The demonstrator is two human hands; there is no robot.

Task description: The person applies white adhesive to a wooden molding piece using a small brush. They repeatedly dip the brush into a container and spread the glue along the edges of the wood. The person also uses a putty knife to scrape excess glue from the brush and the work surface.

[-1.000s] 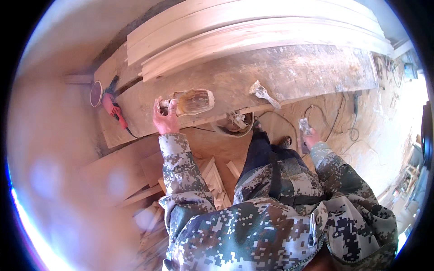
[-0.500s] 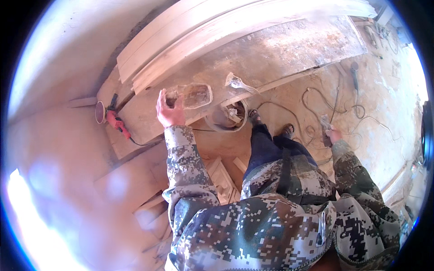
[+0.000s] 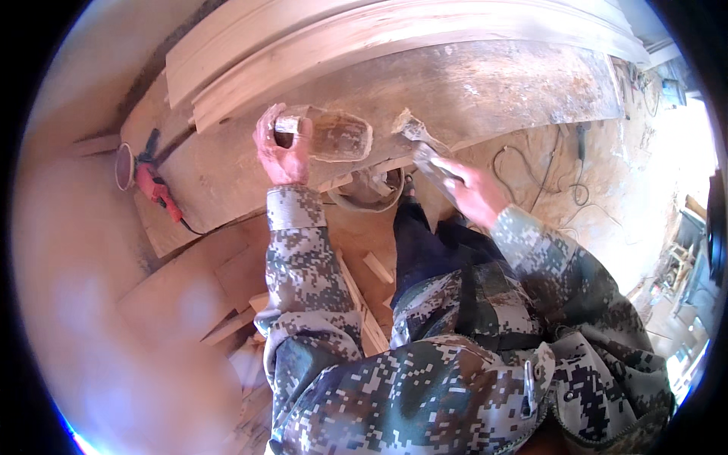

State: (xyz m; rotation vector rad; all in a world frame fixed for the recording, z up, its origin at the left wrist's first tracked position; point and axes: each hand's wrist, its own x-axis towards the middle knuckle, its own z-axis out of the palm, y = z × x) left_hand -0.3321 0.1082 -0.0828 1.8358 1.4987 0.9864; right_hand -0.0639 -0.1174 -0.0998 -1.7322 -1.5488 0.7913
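Observation:
My left hand [image 3: 283, 158] is closed round the narrow left end of an open, crusted plastic container [image 3: 341, 136], which looks cut from a jug. The container rests on a stained board bench. My right hand [image 3: 479, 191] grips a greyish scraper-like tool [image 3: 434, 171], its exact kind unclear. The tool's far end meets or overlaps a pale, crusted spatula-like piece [image 3: 413, 127] at the bench's near edge; whether they touch I cannot tell.
Long pale boards [image 3: 394, 34] lie along the far side of the bench [image 3: 485, 91]. A red angle grinder [image 3: 157, 186] sits at the left. Below the bench edge stands a bucket [image 3: 353, 199] with scraps in it. Cables [image 3: 523, 152] trail over the floor, and wood offcuts [image 3: 378, 267] lie lower down.
My right hand has swung up and left from the right side to the bench edge, bringing its tool. My left hand still grips the container, with its fingers curled further round the end.

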